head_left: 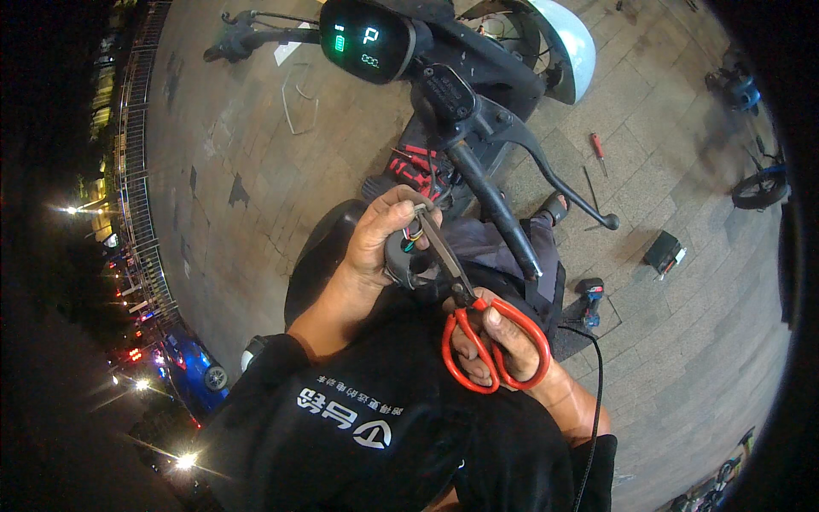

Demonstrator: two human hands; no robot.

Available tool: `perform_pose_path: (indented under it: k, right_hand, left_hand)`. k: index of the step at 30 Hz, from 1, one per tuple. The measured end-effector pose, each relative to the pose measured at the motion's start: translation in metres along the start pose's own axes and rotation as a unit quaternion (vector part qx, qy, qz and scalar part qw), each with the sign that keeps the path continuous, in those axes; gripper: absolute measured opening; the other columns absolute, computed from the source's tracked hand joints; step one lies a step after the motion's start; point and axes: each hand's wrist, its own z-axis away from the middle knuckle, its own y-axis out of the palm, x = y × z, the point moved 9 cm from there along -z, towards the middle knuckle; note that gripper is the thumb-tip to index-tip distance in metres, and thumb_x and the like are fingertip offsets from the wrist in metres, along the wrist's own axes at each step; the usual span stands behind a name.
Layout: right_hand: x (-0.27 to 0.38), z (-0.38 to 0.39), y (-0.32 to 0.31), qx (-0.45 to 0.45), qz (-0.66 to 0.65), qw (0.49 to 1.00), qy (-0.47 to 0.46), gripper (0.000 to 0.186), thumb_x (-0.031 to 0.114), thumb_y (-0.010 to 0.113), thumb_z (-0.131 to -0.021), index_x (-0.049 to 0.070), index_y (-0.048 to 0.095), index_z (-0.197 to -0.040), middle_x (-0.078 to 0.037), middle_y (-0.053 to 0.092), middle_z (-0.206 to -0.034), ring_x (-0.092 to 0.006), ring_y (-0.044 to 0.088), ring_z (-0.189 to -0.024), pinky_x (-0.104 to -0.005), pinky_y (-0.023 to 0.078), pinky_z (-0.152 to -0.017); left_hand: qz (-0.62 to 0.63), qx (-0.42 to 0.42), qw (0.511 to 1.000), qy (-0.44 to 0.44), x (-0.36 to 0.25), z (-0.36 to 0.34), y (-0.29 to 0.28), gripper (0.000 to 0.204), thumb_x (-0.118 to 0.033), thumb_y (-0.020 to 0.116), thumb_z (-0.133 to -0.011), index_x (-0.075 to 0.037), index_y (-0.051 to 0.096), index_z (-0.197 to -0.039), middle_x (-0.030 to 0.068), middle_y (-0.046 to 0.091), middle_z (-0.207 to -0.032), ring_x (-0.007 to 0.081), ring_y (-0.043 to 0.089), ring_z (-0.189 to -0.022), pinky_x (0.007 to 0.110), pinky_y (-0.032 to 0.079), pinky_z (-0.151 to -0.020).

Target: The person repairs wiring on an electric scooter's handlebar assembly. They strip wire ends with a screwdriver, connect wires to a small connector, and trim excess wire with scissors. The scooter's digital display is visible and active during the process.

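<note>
My left hand (pixel 375 239) is closed around a small black curved housing (pixel 397 260), which looks like a handlebar control part with thin coloured wires at its inner side. My right hand (pixel 512 341) grips a pair of scissors (pixel 546 346) with red loop handles. Their dark blades point up and left, the tips at the left fingertips beside the wires. Whether the blades touch a wire, I cannot tell. Just beyond both hands, the scooter's handlebar (pixel 495 209) ends in a bare black tube, with a brake lever (pixel 554 179) alongside.
A lit display (pixel 367 41) sits at the handlebar's centre. Red and black tools (pixel 415 171) lie beneath it. On the paving to the right are a red-handled screwdriver (pixel 599 147), a dark box (pixel 664 253) and a cordless drill (pixel 590 294). A black cable (pixel 600 375) hangs by my right arm.
</note>
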Motion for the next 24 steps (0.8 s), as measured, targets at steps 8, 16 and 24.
perform_pose_path:
  k: [8,16,24]
  right_hand:
    - [0.002,0.001,0.001,-0.017,0.053,0.998,0.001,0.049,0.041,0.047,-0.099,-0.001,0.046,-0.124,-0.006,0.051,-0.073,-0.0112,0.047,-0.047,-0.0229,0.037,-0.042]
    - [0.007,0.002,0.004,-0.027,0.062,0.998,0.006,0.046,0.039,0.046,-0.100,-0.001,0.046,-0.123,-0.006,0.051,-0.072,-0.0105,0.046,-0.047,-0.0225,0.036,-0.042]
    - [0.007,0.002,0.005,-0.024,0.044,0.999,-0.006,0.040,0.036,0.047,-0.100,0.001,0.048,-0.119,-0.004,0.049,-0.068,-0.0104,0.044,-0.043,-0.0228,0.035,-0.039]
  left_hand:
    - [0.004,-0.002,1.000,0.007,-0.002,0.001,0.004,0.022,-0.021,0.063,-0.090,-0.003,0.062,-0.102,0.0149,0.065,-0.090,0.0135,0.060,-0.068,0.025,0.051,-0.064]
    - [-0.038,-0.009,0.999,-0.008,-0.003,0.002,-0.003,0.023,-0.025,0.063,-0.090,-0.006,0.061,-0.104,0.0131,0.061,-0.090,0.0147,0.055,-0.068,0.035,0.050,-0.070]
    - [-0.080,-0.028,0.996,-0.004,-0.008,0.006,0.005,0.028,-0.028,0.061,-0.089,-0.003,0.056,-0.099,0.0140,0.062,-0.091,0.0148,0.056,-0.070,0.032,0.052,-0.070]
